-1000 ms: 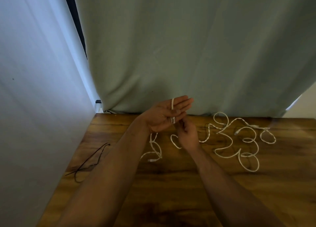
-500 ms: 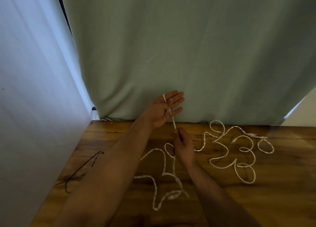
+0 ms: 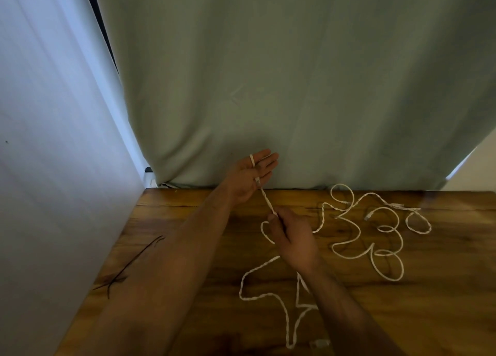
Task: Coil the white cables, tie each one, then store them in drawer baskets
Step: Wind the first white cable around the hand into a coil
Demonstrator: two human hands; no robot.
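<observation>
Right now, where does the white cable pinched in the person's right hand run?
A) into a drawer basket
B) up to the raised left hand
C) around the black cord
B: the white cable stretches from the right hand up to the left hand, looped over its fingers.

No text, label, brand, number or sign can be read anywhere in the frame. The white cables (image 3: 349, 256) and their small connectors, the wooden table (image 3: 442, 302), the green curtain (image 3: 295, 87) and the pale wall (image 3: 53, 167) show no legible marking.
</observation>
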